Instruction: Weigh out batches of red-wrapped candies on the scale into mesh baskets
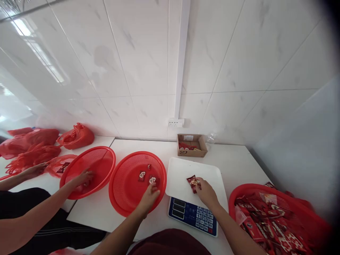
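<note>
My right hand [206, 193] pinches a small dark red snack packet [192, 183] over the white pan [180, 168] of a weighing scale. Below the pan shows the scale's blue keypad panel [192, 215]. My left hand [149, 198] reaches into a red plastic basket [117, 177], fingers partly bent and apart, with the fingertips right by a small red-and-white packet [152, 180]. Whether they touch it I cannot tell. Another packet [141, 175] and a smaller red piece [149, 166] lie in the same basket.
At right stands a red basket [232, 198] heaped with red snack packets [273, 223]. A cardboard box [192, 153] sits by the wall. On the left, a co-worker's hand [84, 177] is inside another red basket [113, 156]; their other hand [38, 170] is beside red bags [34, 154].
</note>
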A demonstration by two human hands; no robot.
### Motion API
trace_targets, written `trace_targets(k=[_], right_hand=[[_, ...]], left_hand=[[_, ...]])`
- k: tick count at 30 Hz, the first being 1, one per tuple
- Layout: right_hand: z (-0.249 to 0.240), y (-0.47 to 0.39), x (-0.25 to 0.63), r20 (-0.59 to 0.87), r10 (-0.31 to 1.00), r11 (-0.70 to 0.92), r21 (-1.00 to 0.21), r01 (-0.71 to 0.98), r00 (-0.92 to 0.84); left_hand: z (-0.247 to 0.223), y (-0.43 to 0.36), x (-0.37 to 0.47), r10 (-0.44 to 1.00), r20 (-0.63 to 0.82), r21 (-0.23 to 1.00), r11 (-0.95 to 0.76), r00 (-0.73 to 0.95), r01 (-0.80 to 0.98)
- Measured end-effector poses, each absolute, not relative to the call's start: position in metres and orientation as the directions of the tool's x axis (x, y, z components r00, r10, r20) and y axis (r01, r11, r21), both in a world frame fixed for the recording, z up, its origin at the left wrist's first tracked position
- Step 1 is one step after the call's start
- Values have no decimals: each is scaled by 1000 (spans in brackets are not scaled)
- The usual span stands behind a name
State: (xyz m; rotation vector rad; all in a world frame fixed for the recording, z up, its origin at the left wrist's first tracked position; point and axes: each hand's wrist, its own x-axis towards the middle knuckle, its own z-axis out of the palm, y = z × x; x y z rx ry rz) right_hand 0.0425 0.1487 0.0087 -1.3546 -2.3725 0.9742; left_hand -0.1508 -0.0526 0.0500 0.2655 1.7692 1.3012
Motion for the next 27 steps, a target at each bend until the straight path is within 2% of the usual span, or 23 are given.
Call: trace_targets(k=[2, 3, 6, 8, 10, 13, 15, 18, 20, 24, 27], right_hand=[[11, 142, 29, -170, 818, 227, -782, 580, -549], [13, 137, 22, -182, 801, 202, -814, 545, -570], [19, 122, 2, -149, 763, 229, -848, 479, -629], [23, 112, -6, -101, 717, 336, -817, 469, -690], [26, 104, -8, -104, 632, 492, -712, 501, -768], [28, 93, -7, -200, 529, 652, -527, 545, -825], [28, 89, -4, -201, 505, 698, -477, 534, -840], [27, 87, 0, -132, 518, 711, -482, 512, -845], [26, 89, 2, -112, 580, 638, -554, 535, -807], [28, 95, -3, -200, 699, 328, -764, 556, -687], [46, 93, -17, -235, 675, 87, -916, 392, -699]], left_hand=[[40, -59, -144, 706, -387, 880, 474, -593, -11], [35, -62, -142, 734, -364, 864, 495, -574, 85], [24, -68, -140, 767, -412, 778, 577, -492, 249], [20, -68, -139, 776, -438, 712, 608, -455, 352], [19, -66, -138, 777, -446, 688, 615, -444, 385], [20, -63, -137, 769, -464, 691, 625, -439, 364], [21, -61, -136, 767, -469, 700, 625, -439, 345], [22, -61, -137, 762, -472, 709, 627, -443, 323], [23, -62, -137, 759, -472, 710, 628, -448, 317], [23, -60, -141, 760, -460, 709, 625, -459, 325], [22, -57, -146, 771, -438, 706, 613, -462, 355]])
